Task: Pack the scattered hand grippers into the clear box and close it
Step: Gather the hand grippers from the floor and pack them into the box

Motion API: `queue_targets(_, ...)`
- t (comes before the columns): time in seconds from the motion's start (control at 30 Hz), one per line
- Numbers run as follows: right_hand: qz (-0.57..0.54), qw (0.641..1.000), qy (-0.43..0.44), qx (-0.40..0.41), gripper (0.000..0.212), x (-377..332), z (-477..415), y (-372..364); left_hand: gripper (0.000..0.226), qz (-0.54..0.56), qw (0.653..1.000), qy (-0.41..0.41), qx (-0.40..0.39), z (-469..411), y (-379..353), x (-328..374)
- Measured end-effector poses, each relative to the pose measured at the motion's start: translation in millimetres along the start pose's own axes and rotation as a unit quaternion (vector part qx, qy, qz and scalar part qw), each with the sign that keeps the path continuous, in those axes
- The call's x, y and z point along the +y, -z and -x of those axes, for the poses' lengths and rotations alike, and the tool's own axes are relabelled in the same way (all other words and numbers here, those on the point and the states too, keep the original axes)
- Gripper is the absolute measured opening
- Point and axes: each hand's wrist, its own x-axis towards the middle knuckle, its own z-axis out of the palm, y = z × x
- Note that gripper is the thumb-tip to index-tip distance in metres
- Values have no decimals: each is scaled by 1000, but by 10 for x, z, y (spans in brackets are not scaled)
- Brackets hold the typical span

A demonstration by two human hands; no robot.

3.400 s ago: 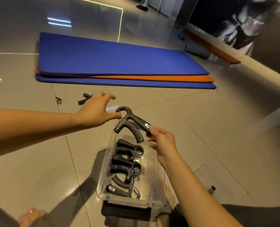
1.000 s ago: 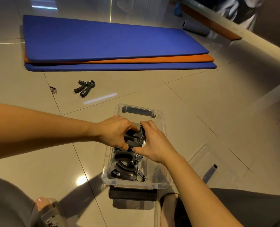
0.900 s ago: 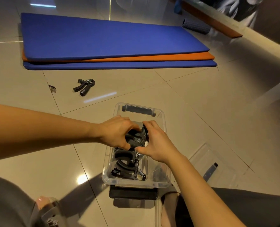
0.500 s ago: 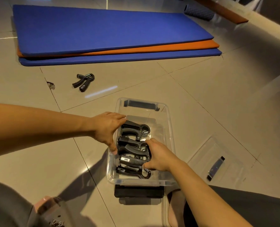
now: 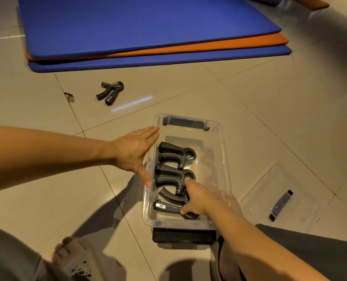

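Note:
The clear box (image 5: pixel 223 151) stands open on the tiled floor in front of me. Three black hand grippers lie in it in a row: a far one (image 5: pixel 172 153), a middle one (image 5: pixel 168 176) and a near one (image 5: pixel 166 206). My right hand (image 5: pixel 198 199) is inside the box and pinches the near gripper at its spring end. My left hand (image 5: pixel 132 151) hovers flat with straight fingers over the box's left wall. Another hand gripper (image 5: pixel 109 92) lies loose on the floor, far left of the box. The clear lid (image 5: pixel 270 189) lies to the right.
Stacked blue and orange mats (image 5: pixel 148 23) lie across the floor behind the loose gripper. A small bit of debris (image 5: pixel 69 97) sits on a tile joint to the left. My sandalled foot (image 5: pixel 73 258) and knees are at the bottom edge.
The gripper held by both hands above the box went down into it. My left hand let go and spread flat over the left wall. My right hand moved to the near gripper.

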Motion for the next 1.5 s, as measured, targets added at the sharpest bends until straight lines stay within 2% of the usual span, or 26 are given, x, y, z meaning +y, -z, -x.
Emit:
queue_targets(0.27,-98,993,-71,-12,76,39,-89,-29,158,17,999,-32,4,92,-80,-134)
queue_targets(0.43,-137,986,-92,-29,84,98,-114,-3,155,38,998,-35,36,118,-179,-86)
queue_targets(0.6,-143,983,-110,-33,84,155,-99,39,156,28,999,-17,43,96,-247,37)
queue_targets(0.77,-133,985,-104,-35,82,104,-29,76,157,16,1000,0,15,100,-176,86)
queue_targets(0.93,-124,989,-84,-10,75,-44,147,273,149,9,1000,18,17,209,-89,147)
queue_targets(1.07,-133,989,-40,55,62,-232,339,537,133,-9,998,64,19,469,6,170)
queue_targets(1.17,-127,985,-23,111,63,-492,495,742,112,-23,994,99,41,736,170,143)
queue_targets(1.33,-122,964,19,234,41,-1123,746,1021,83,-35,983,159,88,1433,331,32)
queue_targets(1.5,-149,956,91,234,33,-1973,948,1032,61,-29,965,243,89,2256,371,-36)
